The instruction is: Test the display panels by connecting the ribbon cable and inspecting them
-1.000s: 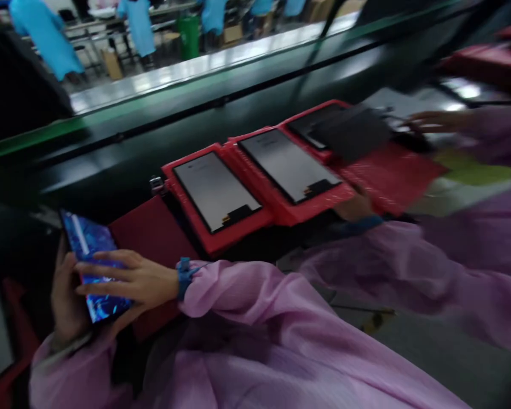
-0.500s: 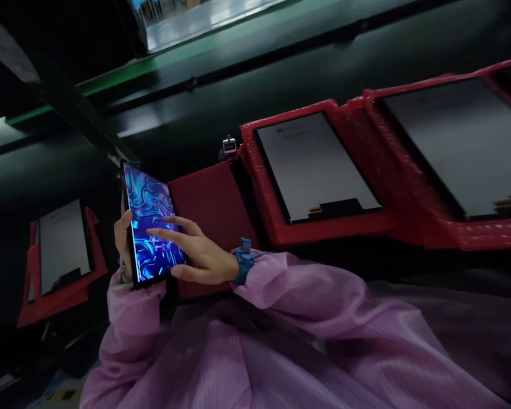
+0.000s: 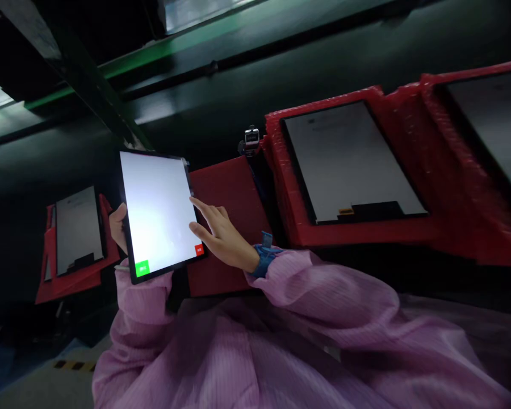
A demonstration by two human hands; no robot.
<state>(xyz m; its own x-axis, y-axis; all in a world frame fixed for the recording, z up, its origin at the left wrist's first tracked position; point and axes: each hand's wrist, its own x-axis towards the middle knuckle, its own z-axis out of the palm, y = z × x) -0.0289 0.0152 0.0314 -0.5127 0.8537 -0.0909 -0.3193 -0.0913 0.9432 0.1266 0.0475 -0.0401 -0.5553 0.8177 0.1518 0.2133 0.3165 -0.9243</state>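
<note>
My left hand (image 3: 118,228) grips a tablet (image 3: 159,210) by its left edge, with the thumb in front and the other fingers hidden behind. The tablet is tilted up and its screen glows plain white, with a green box at the lower left corner and a red one at the lower right. Across from it, my right hand (image 3: 223,238) is open, index finger and thumb stretched toward the screen's right edge; whether they touch it I cannot tell. A blue wrist strap (image 3: 267,260) circles my right wrist. Below the tablet lies a flat red pad (image 3: 234,199).
To the right, display panels (image 3: 351,159) rest on stacked red bubble-wrap bags (image 3: 413,125). Another panel (image 3: 79,230) lies on red wrap at the left. A small metal tally counter (image 3: 251,139) stands behind the pad. A green frame bar (image 3: 89,85) slants down from the upper left.
The screen has gone from a blue and purple swirling picture to white with green and red corner boxes. The tablet now faces me more, and my right hand has drawn back to its right edge.
</note>
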